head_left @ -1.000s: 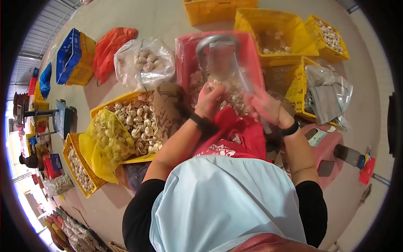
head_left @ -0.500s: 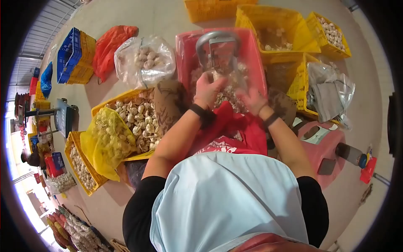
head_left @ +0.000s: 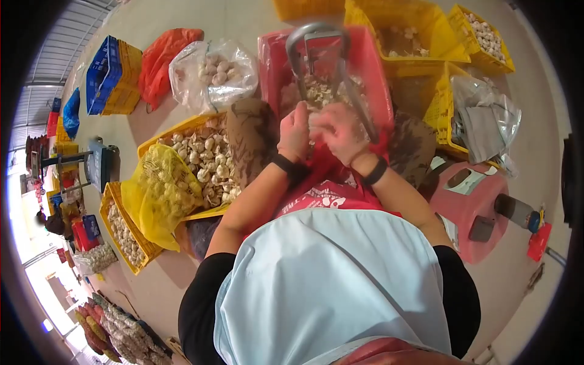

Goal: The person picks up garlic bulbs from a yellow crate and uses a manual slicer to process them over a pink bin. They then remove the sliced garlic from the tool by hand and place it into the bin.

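Observation:
Both my hands meet over the near end of a pink tub (head_left: 378,79) with loose garlic skins and pieces in it. My left hand (head_left: 294,132) is closed on a pale garlic bulb, mostly hidden by the fingers. Against it presses my right hand (head_left: 342,131), its fingers curled and smeared by motion; what they grip cannot be made out. Just beyond the hands, a grey metal frame (head_left: 316,29) with a curved top stands in the tub. A red cloth (head_left: 328,173) lies under my wrists.
On the left, a yellow crate (head_left: 157,135) holds garlic bulbs (head_left: 207,161), with a yellow mesh bag (head_left: 155,182) over its edge. A clear bag (head_left: 213,76) stands beyond. To the right are yellow crates (head_left: 420,24) and a pink stool-like object (head_left: 471,201) with a bottle (head_left: 511,208).
My right hand has moved left and curled in against my left hand. Both hands have drawn nearer to my body, and the left has moved from the metal frame.

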A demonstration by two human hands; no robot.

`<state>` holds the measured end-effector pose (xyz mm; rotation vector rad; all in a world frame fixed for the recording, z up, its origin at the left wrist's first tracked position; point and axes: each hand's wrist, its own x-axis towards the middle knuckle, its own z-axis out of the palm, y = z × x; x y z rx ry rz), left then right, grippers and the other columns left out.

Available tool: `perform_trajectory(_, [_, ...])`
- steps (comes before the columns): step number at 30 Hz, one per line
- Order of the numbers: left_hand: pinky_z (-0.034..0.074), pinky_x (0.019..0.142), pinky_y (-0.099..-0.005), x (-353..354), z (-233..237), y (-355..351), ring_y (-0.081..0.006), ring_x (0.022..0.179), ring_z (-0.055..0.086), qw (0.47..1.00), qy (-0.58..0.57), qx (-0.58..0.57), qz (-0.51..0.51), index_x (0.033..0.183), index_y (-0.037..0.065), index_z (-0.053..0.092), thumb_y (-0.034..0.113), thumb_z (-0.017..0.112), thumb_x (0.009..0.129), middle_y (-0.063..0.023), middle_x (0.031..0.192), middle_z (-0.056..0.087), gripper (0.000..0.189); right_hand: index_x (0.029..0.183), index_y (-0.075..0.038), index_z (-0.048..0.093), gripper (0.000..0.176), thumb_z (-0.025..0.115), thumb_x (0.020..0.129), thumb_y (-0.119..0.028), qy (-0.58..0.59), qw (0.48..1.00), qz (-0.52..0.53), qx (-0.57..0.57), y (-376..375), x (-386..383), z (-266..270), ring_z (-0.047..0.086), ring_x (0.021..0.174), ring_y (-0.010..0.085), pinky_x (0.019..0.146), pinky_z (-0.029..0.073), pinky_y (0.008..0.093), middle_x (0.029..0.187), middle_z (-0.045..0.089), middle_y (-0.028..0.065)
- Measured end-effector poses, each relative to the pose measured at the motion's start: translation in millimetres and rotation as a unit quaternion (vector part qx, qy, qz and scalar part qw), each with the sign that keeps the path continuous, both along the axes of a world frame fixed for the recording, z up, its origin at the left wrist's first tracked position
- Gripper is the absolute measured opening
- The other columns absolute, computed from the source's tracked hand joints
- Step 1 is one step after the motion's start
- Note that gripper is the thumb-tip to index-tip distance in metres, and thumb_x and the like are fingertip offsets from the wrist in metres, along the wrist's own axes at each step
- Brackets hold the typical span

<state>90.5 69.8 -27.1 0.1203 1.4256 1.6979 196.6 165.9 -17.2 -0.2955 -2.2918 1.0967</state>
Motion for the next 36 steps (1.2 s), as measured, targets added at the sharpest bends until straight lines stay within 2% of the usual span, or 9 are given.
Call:
perform_trajectory(8, [0.037,0.048,-0.0229,14.3,-0.8,-12.5,-0.0078,0.056,0.049,0.997,0.022,0.067,-0.042,0.103,0.009,0.061,0.047,0.041,0.099,0.0015,0.077,0.059,0.043,0.093,-0.002,0.055,0.013,0.043,0.089,0.003,-0.015,0.945,-0.131,-0.3,-12.8,-8.6,-12.7,0.056,0.074,0.0122,0.068,0.047,0.0255,0.081,0.06,0.0032])
perform_trajectory(12, [0.046,0.057,-0.0239,2.0,-15.6,-22.3,-0.0096,0.069,0.058,0.997,0.037,0.03,-0.061,0.111,0.008,0.059,0.044,0.04,0.1,-0.0002,0.085,0.063,0.042,0.097,-0.003,0.051,0.014,0.039,0.092,0.001,-0.008,0.813,-0.206,-0.544,-9.4,-4.3,-18.2,0.055,0.073,0.0103,0.067,0.05,0.0264,0.088,0.059,0.0023])
perform_trajectory(16, [0.05,0.063,-0.0259,-5.7,-11.4,-24.8,-0.0121,0.074,0.062,0.929,0.352,0.026,-0.108,0.113,0.006,0.058,0.036,0.051,0.098,-0.0033,0.092,0.065,0.034,0.119,-0.003,0.052,0.042,0.069,0.081,-0.013,0.037,0.995,-0.088,0.024,-13.9,6.5,-20.8,0.056,0.105,0.0304,0.091,0.047,0.04,0.116,0.056,0.0142])
perform_trajectory(21, [0.055,0.07,-0.0287,-8.2,-26.5,-12.2,-0.0153,0.08,0.065,0.987,-0.14,0.073,-0.038,0.113,0.005,0.057,0.031,0.064,0.093,-0.0049,0.095,0.064,0.033,0.127,-0.009,0.05,0.059,0.078,0.076,-0.02,0.002,1.0,0.01,0.027,-13.3,7.9,-18.7,0.056,0.11,0.0337,0.095,0.046,0.0399,0.119,0.055,0.0164])
perform_trajectory(25, [0.054,0.071,-0.0257,-16.4,-19.6,-17.0,-0.015,0.086,0.065,0.988,-0.084,-0.103,-0.082,0.122,0.003,0.054,0.019,0.064,0.092,-0.0075,0.106,0.063,0.036,0.118,-0.008,0.052,0.023,0.05,0.099,-0.019,0.023,0.885,-0.002,-0.464,-12.8,13.7,-45.5,0.055,0.062,0.0127,0.054,0.047,0.0237,0.087,0.064,0.0068])
perform_trajectory(28, [0.05,0.084,-0.0247,-13.1,-29.1,-25.3,-0.0162,0.102,0.061,0.973,0.22,-0.035,-0.058,0.135,0.001,0.045,0.007,0.065,0.087,-0.01,0.125,0.055,0.052,0.11,-0.009,0.053,0.026,0.034,0.103,-0.026,0.0,0.771,-0.01,-0.637,-0.4,13.8,-26.4,0.049,0.058,0.0083,0.047,0.04,0.0212,0.085,0.062,0.0048])
perform_trajectory(29, [0.043,0.096,-0.0249,-16.4,-19.6,-26.4,-0.0158,0.116,0.052,0.922,0.377,-0.023,-0.089,0.144,0.001,0.035,-0.002,0.065,0.083,-0.0093,0.138,0.046,0.068,0.101,-0.006,0.061,0.044,0.039,0.101,-0.044,0.028,0.779,0.006,-0.626,-0.4,10.4,-25.2,0.053,0.055,0.0089,0.04,0.036,0.0206,0.086,0.066,0.0065])
perform_trajectory(32, [0.036,0.105,-0.0278,-9.2,-8.6,-23.9,-0.0154,0.122,0.046,0.938,0.249,0.111,-0.213,0.145,0.001,0.033,-0.004,0.066,0.082,-0.0069,0.135,0.047,0.072,0.105,-0.008,0.053,0.031,0.028,0.102,-0.027,-0.175,0.866,-0.131,-0.45,-3.0,11.6,-12.0,0.057,0.064,0.0155,0.053,0.045,0.0273,0.083,0.062,0.0082])
perform_trajectory(36, [0.039,0.062,-0.0177,-0.4,-8.5,-19.5,-0.0051,0.078,0.051,0.967,0.114,0.119,-0.195,0.146,0.004,0.031,-0.002,0.067,0.083,-0.0042,0.121,0.056,0.073,0.101,-0.004,0.056,0.027,0.034,0.099,-0.02,-0.128,0.95,-0.191,-0.21,-13.2,6.1,-58.1,0.061,0.077,0.0205,0.07,0.049,0.0327,0.085,0.063,0.0095])
